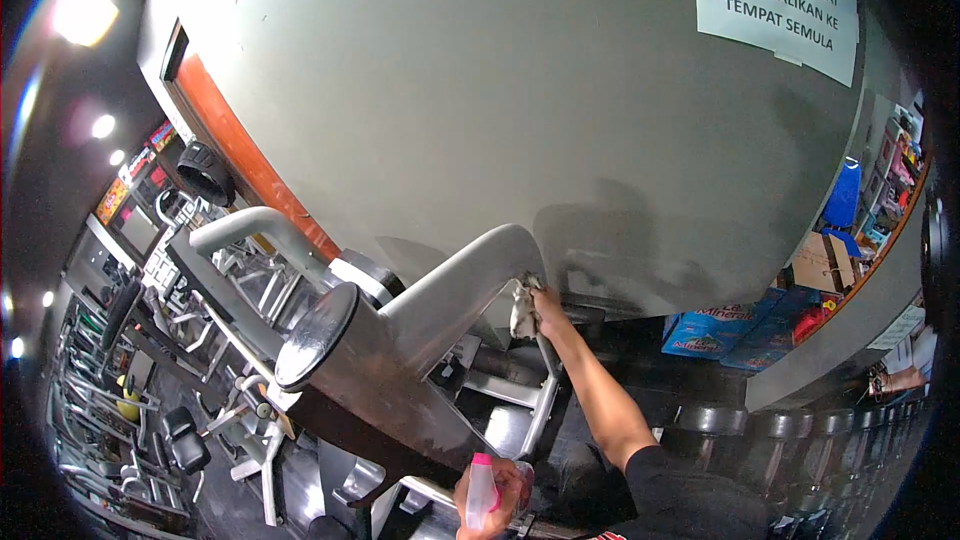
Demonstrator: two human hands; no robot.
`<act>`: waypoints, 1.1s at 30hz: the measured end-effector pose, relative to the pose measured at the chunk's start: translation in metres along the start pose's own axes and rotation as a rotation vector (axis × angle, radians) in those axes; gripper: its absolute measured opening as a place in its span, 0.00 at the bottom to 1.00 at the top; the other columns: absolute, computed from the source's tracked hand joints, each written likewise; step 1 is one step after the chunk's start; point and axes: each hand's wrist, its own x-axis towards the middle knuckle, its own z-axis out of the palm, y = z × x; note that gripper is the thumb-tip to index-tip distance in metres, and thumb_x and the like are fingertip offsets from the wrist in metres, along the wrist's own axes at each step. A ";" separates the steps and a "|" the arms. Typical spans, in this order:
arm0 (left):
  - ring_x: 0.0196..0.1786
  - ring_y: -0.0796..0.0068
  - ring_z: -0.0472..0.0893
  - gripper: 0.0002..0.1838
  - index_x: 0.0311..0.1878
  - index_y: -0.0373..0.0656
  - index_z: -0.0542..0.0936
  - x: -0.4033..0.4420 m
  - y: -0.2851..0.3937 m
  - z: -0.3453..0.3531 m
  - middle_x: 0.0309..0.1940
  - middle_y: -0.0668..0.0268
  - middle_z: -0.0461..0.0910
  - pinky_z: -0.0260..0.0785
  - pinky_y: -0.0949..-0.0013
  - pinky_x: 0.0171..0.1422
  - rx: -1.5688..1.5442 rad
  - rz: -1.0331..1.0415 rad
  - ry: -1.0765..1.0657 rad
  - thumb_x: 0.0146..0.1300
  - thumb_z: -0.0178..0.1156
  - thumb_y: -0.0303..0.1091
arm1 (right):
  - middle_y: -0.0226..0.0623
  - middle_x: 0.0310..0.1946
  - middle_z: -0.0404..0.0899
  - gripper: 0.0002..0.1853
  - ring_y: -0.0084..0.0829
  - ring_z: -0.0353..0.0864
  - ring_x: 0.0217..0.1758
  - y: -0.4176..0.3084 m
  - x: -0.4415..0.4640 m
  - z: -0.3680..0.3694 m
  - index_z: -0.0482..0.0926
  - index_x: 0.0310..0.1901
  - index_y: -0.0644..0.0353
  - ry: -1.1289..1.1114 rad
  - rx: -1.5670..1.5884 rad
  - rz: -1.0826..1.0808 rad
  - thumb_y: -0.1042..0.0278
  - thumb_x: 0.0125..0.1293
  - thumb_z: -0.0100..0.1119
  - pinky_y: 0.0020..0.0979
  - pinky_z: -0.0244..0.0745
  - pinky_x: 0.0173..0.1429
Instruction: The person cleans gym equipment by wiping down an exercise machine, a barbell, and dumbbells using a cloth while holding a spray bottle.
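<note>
My right hand [545,312] is closed on a whitish cloth [523,310], which it presses against the curved grey tube [460,285] of a gym machine. Low in the view, my left hand [495,500] wraps round a clear spray bottle [482,490] with a pink part on top. The bottle is beside the lower end of the machine's dark body [385,420]. A round, shiny end cap [318,337] faces left on that body.
A grey wall [500,90] with a printed sign [775,0] rises behind the machine. Other gym machines [230,420] fill the left. Blue cartons [705,330], a curved counter [850,340] and a row of dumbbells [780,427] are at the right.
</note>
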 end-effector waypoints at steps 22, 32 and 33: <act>0.25 0.74 0.80 0.04 0.35 0.33 0.74 0.002 0.037 0.002 0.25 0.61 0.79 0.73 0.73 0.30 -0.045 0.122 -0.102 0.57 0.59 0.21 | 0.28 0.48 0.79 0.22 0.27 0.79 0.47 -0.058 -0.188 0.073 0.70 0.61 0.55 -0.149 -0.041 0.346 0.60 0.68 0.56 0.31 0.75 0.51; 0.23 0.74 0.80 0.04 0.35 0.33 0.74 -0.021 0.037 -0.008 0.23 0.61 0.79 0.73 0.72 0.30 -0.182 0.115 0.067 0.59 0.59 0.22 | 0.41 0.53 0.76 0.26 0.32 0.75 0.55 -0.077 -0.259 0.106 0.68 0.63 0.64 -0.613 -0.841 -0.515 0.75 0.61 0.54 0.29 0.67 0.62; 0.23 0.73 0.80 0.04 0.35 0.33 0.74 -0.023 0.036 -0.009 0.23 0.61 0.79 0.73 0.72 0.30 -0.198 0.123 0.076 0.59 0.59 0.22 | 0.44 0.52 0.75 0.25 0.33 0.75 0.54 -0.085 -0.263 0.105 0.70 0.61 0.64 -0.632 -0.896 -0.547 0.75 0.60 0.54 0.30 0.67 0.61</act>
